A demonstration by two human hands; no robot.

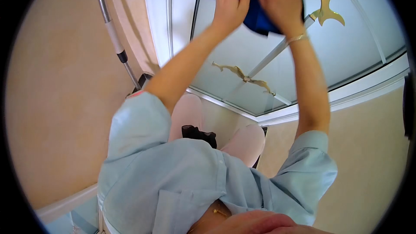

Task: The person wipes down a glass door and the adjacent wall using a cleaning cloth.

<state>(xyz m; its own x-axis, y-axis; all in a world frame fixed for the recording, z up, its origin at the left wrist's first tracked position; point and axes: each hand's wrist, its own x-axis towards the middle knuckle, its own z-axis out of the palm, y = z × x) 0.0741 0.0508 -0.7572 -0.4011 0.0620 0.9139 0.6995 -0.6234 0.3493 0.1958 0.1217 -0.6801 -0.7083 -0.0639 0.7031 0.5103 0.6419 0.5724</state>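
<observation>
My left hand and my right hand are at the top of the view, both gripping a blue cloth with a dark edge. Part of the cloth is hidden behind my fingers, and some fingertips run out of the picture. The cloth lies over a glass panel in a white frame. To the right of my right hand is a gold dolphin-shaped ornament on the panel. Below the cloth sits a second, thin gold ornament.
A metal pole with a pale grip leans at the left beside the beige wall. Clear bars run between the ornaments. Black gathered fabric lies by my knees. A dark object stands at the right edge.
</observation>
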